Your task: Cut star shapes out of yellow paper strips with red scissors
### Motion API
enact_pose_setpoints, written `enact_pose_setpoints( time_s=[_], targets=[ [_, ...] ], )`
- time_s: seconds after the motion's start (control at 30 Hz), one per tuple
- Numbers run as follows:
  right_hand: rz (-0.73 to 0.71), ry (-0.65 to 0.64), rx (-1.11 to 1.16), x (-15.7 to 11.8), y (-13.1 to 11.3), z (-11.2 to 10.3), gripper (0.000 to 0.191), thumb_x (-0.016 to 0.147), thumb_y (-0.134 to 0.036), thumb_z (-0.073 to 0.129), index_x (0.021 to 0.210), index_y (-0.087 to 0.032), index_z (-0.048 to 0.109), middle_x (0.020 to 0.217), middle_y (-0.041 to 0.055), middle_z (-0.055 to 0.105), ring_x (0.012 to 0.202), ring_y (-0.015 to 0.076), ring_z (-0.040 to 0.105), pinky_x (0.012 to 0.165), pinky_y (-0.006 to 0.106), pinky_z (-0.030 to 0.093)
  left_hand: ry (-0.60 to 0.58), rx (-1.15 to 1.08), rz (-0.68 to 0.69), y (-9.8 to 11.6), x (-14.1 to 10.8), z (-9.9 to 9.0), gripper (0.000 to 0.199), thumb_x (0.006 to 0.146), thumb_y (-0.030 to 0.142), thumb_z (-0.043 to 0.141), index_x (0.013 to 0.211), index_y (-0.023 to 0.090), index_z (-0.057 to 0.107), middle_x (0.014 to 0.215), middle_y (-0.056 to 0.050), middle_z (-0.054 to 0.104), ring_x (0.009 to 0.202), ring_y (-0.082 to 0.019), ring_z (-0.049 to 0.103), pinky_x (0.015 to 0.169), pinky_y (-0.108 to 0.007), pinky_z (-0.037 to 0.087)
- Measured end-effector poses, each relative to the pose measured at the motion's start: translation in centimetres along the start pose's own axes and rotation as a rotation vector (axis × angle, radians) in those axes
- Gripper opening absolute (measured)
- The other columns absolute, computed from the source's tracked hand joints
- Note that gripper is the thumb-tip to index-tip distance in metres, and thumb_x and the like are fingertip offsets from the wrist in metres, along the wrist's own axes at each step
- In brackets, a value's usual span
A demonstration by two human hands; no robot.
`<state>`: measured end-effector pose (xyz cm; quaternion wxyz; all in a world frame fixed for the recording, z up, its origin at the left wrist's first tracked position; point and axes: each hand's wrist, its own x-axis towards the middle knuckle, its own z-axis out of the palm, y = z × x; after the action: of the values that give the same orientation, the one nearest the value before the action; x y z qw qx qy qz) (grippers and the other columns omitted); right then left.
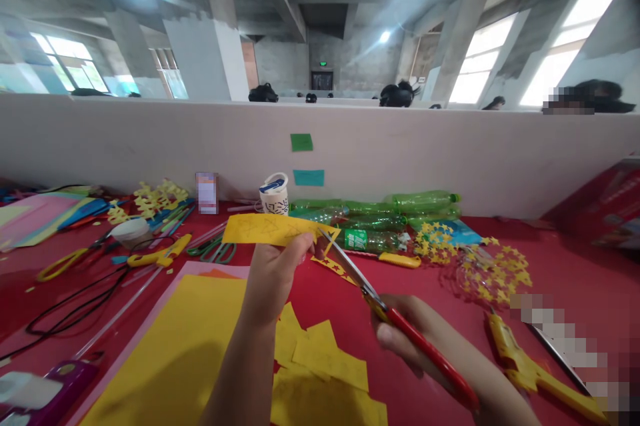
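My left hand [280,269] pinches a strip of yellow paper [255,229] between thumb and fingers, holding it above the red table. Star outlines are drawn on the strip. My right hand [407,326] grips red-handled scissors [425,353], whose blades point up and left and meet the strip's right end. Behind the blades lies a narrow yellow piece [336,269] with star-shaped holes. Below my hands is a pile of cut yellow paper pieces [325,363]. Large yellow sheets [175,339] lie under my left forearm, over pink and orange paper.
Green plastic bottles [370,239] lie near the white partition [150,139], beside a white cup [274,196]. Yellow star clusters [495,273] and a yellow glue gun [520,353] are at right. Another glue gun [163,253], yellow-handled scissors [65,265] and black cords [75,319] lie left.
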<state>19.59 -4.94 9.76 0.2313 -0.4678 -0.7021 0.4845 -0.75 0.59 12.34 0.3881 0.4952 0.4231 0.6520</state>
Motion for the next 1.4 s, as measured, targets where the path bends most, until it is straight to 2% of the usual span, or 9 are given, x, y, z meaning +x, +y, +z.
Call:
enact_pose_setpoints(
  time_s=[0.1, 0.3, 0.53, 0.7, 1.0, 1.2, 1.27, 1.4],
  targets=[
    [0.002, -0.022, 0.016, -0.1, 0.2, -0.1, 0.059, 0.078, -0.078, 0.044, 0.071, -0.019, 0.046, 0.056, -0.0049, 0.040, 0.046, 0.0084, 0.038, 0.040, 0.020, 0.025, 0.008, -0.018, 0.003, 0.0, 0.0, 0.0, 0.017, 0.069, 0.022, 0.064, 0.053, 0.017, 0.063, 0.055, 0.000, 0.061, 0.057, -0.014, 0.055, 0.059, -0.026, 0.044],
    [0.012, -0.013, 0.025, -0.3, 0.5, -0.1, 0.058, 0.079, -0.076, 0.046, 0.072, -0.018, 0.048, 0.060, -0.0045, 0.040, 0.047, 0.0077, 0.038, 0.040, 0.019, 0.025, -0.135, -0.026, 0.020, 0.1, -0.1, 0.1, 0.024, 0.073, 0.022, 0.059, 0.051, 0.016, 0.067, 0.056, -0.003, 0.063, 0.060, -0.017, 0.057, 0.066, -0.029, 0.046],
    [-0.015, -0.024, 0.028, -0.2, -0.2, -0.3, 0.059, 0.079, -0.077, 0.044, 0.066, -0.019, 0.042, 0.059, -0.0045, 0.039, 0.047, 0.0075, 0.038, 0.039, 0.019, 0.026, -0.120, -0.092, -0.007, -0.4, -0.1, -0.1, 0.018, 0.072, 0.021, 0.061, 0.056, 0.016, 0.068, 0.059, -0.004, 0.065, 0.061, -0.018, 0.060, 0.063, -0.029, 0.047],
    [0.044, -0.040, 0.066, -0.1, -0.4, -0.2, 0.061, 0.076, -0.079, 0.044, 0.068, -0.019, 0.044, 0.058, -0.0051, 0.038, 0.044, 0.0070, 0.037, 0.039, 0.019, 0.025, -0.152, -0.095, 0.001, -0.3, -0.3, 0.0, 0.020, 0.074, 0.020, 0.059, 0.056, 0.016, 0.068, 0.059, -0.004, 0.065, 0.061, -0.018, 0.061, 0.062, -0.029, 0.048],
    [0.054, 0.119, 0.083, -0.6, -0.5, 0.9, 0.063, 0.074, -0.081, 0.042, 0.069, -0.018, 0.047, 0.057, -0.0064, 0.036, 0.044, 0.0056, 0.030, 0.039, 0.018, 0.022, -0.183, -0.073, 0.021, -0.4, -0.1, -0.1, 0.024, 0.077, 0.019, 0.057, 0.055, 0.017, 0.065, 0.060, -0.003, 0.066, 0.062, -0.017, 0.061, 0.064, -0.029, 0.046],
    [0.045, 0.131, 0.070, -0.6, -0.6, 0.9, 0.062, 0.075, -0.080, 0.045, 0.068, -0.018, 0.048, 0.059, -0.0064, 0.034, 0.045, 0.0055, 0.029, 0.040, 0.019, 0.022, -0.255, -0.084, 0.047, -0.9, 0.0, -0.6, 0.024, 0.082, 0.017, 0.055, 0.061, 0.018, 0.067, 0.064, -0.002, 0.067, 0.066, -0.017, 0.062, 0.066, -0.028, 0.047],
    [0.047, 0.114, 0.071, -0.5, -0.6, 0.7, 0.061, 0.077, -0.078, 0.045, 0.068, -0.017, 0.048, 0.058, -0.0064, 0.035, 0.044, 0.0053, 0.029, 0.040, 0.019, 0.022, -0.249, -0.081, 0.051, -0.8, 0.1, -0.5, 0.025, 0.082, 0.017, 0.055, 0.059, 0.018, 0.066, 0.064, -0.001, 0.067, 0.066, -0.016, 0.062, 0.066, -0.028, 0.046],
    [0.033, -0.013, 0.086, -0.2, -0.5, 0.2, 0.059, 0.079, -0.075, 0.046, 0.065, -0.018, 0.047, 0.053, -0.0060, 0.039, 0.042, 0.0059, 0.033, 0.038, 0.019, 0.022, -0.231, -0.075, 0.046, -0.7, 0.1, -0.3, 0.025, 0.081, 0.016, 0.055, 0.058, 0.018, 0.066, 0.062, -0.001, 0.067, 0.064, -0.016, 0.061, 0.065, -0.028, 0.046]
  ],
)
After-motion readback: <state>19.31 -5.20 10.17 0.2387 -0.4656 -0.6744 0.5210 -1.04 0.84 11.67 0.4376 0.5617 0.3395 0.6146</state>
